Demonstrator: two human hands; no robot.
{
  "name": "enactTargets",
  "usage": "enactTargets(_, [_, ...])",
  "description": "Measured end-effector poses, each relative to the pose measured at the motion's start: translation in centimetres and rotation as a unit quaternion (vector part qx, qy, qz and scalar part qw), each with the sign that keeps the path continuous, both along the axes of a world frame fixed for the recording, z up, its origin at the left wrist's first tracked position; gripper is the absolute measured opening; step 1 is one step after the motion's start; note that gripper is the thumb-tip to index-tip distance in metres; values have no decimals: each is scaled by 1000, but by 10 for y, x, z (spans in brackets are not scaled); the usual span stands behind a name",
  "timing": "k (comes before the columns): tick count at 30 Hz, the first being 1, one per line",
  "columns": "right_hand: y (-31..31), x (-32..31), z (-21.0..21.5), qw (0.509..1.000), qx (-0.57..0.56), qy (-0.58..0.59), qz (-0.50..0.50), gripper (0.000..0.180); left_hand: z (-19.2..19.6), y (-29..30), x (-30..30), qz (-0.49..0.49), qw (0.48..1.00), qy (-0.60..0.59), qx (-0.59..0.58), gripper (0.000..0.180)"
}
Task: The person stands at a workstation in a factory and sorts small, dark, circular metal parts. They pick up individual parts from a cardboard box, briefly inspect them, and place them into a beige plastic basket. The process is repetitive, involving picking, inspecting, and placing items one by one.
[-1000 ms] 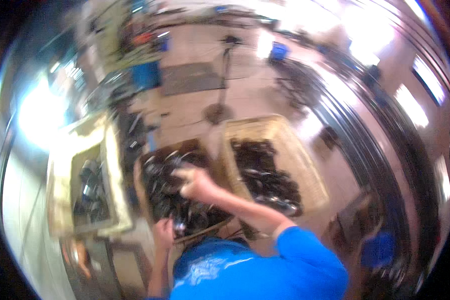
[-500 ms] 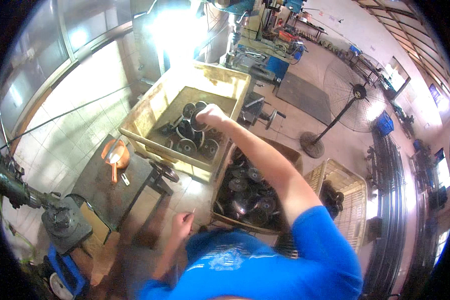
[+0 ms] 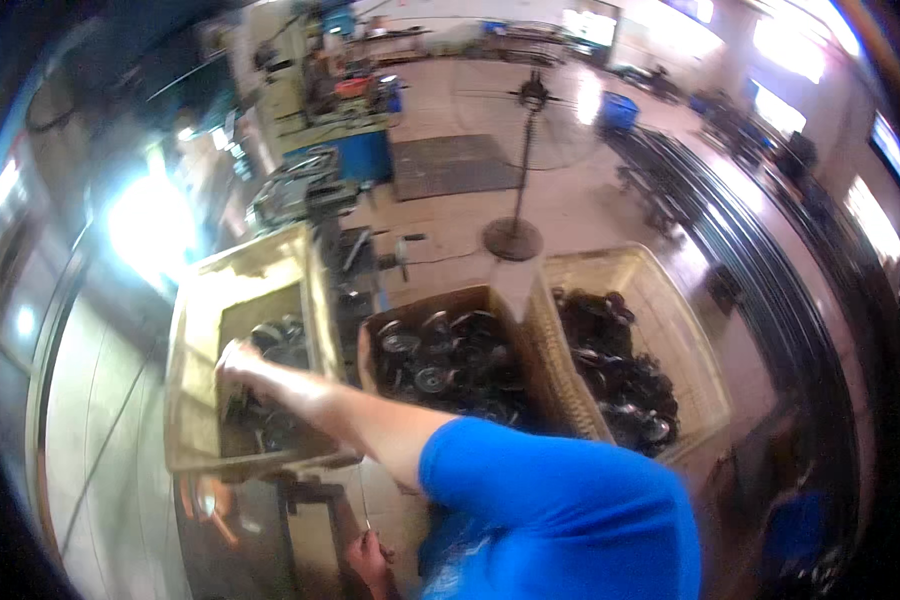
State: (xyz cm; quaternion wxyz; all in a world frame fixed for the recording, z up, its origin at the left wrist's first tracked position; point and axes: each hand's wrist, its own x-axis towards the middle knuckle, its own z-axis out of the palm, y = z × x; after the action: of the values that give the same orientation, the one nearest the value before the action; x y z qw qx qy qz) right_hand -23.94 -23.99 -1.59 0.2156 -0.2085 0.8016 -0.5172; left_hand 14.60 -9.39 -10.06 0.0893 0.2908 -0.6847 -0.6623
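My right arm stretches out to the left, and my right hand (image 3: 235,362) is over the cream plastic crate (image 3: 192,290), beside dark round wheel-like parts (image 3: 288,430). Blur hides its fingers, so whether it grips a part does not show. Low in the view, my left hand (image 3: 370,558) is closed around a thin, pointed tool (image 3: 368,522) that sticks up from the fingers; its exact kind is too small to tell.
A brown bin (image 3: 475,295) and a second cream crate (image 3: 695,330) hold more dark parts. An orange scoop (image 3: 210,505) lies on the low bench. A standing fan (image 3: 515,240), a machine vise (image 3: 305,180) and long metal bars (image 3: 740,240) are farther off.
The view has swung to the right, bringing the second cream crate fully into sight. My right hand remains at the left crate, now blurred; my left hand still grips the thin tool.
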Motion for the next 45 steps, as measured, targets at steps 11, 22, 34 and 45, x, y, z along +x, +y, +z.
enactTargets(11, [283, 80, 105, 968, -133, 176, 120, 32, -11, 32, -31, -101, 994, -29, 14, 19])
enactTargets(22, [766, 162, -69, 823, 506, -74, -249, 33, -4, 71, -81, -229, 972, -34, 27, 16])
enactTargets(34, [809, 190, -145, 806, 581, -111, -22, 31, -10, 105, -109, -301, 952, -49, 12, 14])
enactTargets(45, [785, 209, -89, 788, 598, -121, 76, 33, 0, 101, -99, -285, 955, -78, 17, 18])
